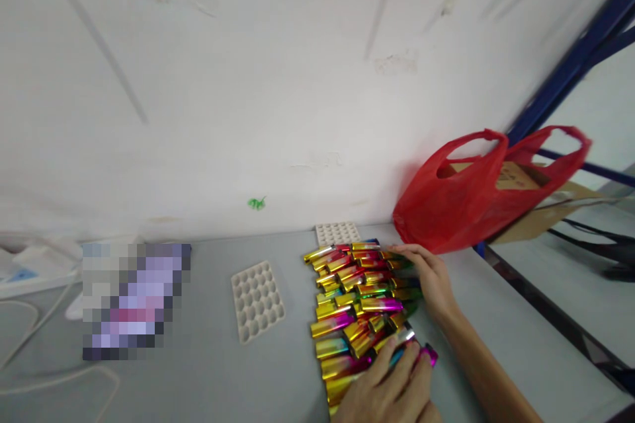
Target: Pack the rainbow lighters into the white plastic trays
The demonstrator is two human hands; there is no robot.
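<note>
A heap of several shiny metallic tubes (354, 301), gold shading to pink and green, lies in rows on the grey table (208, 370). My right hand (430, 281) rests against the heap's far right edge. Its fingers are stretched out and point left along the tubes. At the near end, my left hand (391, 386) lies on top of the heap with its fingers spread flat over the tubes. Neither hand lifts a tube. A white tray with round holes (256, 301) lies left of the heap, and a second such tray (337, 232) sits behind it by the wall.
A red plastic bag (461, 208) stands at the table's back right, with a cardboard box (526, 178) behind it. A blue metal frame (570, 69) rises to the right. White cables (30, 334) and a pixelated object (131, 301) are on the left. A white wall closes the back.
</note>
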